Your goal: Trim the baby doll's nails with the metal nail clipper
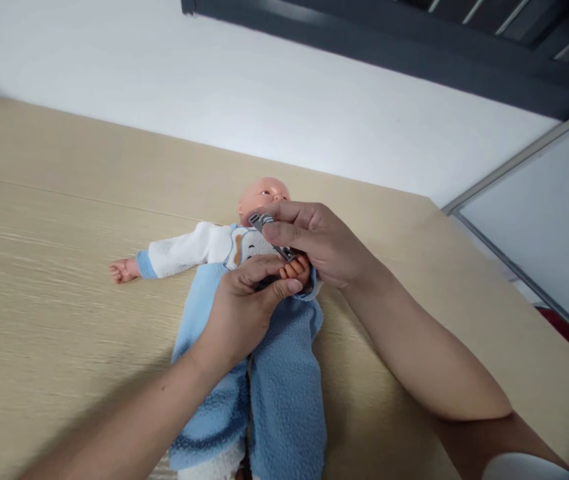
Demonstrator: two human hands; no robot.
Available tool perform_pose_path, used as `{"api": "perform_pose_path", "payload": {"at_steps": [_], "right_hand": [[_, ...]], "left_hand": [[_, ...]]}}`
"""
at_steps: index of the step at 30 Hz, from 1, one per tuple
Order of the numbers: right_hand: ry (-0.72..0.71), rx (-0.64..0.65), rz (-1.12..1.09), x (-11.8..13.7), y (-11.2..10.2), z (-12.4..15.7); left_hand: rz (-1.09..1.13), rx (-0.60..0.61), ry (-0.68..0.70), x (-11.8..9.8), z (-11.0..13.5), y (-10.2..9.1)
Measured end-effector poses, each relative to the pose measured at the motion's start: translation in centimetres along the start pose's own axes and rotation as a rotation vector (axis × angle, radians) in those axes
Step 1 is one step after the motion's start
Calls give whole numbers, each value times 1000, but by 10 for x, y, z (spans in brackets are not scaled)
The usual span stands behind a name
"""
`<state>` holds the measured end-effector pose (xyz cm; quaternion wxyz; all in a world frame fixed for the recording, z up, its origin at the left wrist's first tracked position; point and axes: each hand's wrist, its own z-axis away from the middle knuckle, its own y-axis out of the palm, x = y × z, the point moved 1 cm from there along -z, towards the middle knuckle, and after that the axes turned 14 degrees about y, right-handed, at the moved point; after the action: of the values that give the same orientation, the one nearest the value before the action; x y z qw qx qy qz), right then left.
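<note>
Nail clipper, center of frame: pinched between thumb and fingers of the right hand, lower end at the near fist of the baby doll. The left hand grips that fist. Progress: clipper appears positioned; completed cuts cannot be determined. The far fist, left of center, lies unheld on the table. Count: one clipper, one doll, two doll fists, two human hands.

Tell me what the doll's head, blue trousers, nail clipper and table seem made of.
Doll's head: probably plastic or vinyl, smooth with a soft sheen. Blue trousers: fleecy fabric, judging by the matte, nubby pile. Nail clipper: likely polished metal, silvery with bright glints. Table: wood or wood-look laminate; pale streaky grain shows, but I can't tell which.
</note>
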<state>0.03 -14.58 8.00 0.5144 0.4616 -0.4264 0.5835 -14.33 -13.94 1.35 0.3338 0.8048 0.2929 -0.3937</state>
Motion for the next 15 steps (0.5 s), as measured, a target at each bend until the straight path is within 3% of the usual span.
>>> {"api": "perform_pose_path", "payload": {"at_steps": [15], "right_hand": [[-9,29,8,1,0,0]], "left_hand": [[28,11,-9,2,1,0]]}}
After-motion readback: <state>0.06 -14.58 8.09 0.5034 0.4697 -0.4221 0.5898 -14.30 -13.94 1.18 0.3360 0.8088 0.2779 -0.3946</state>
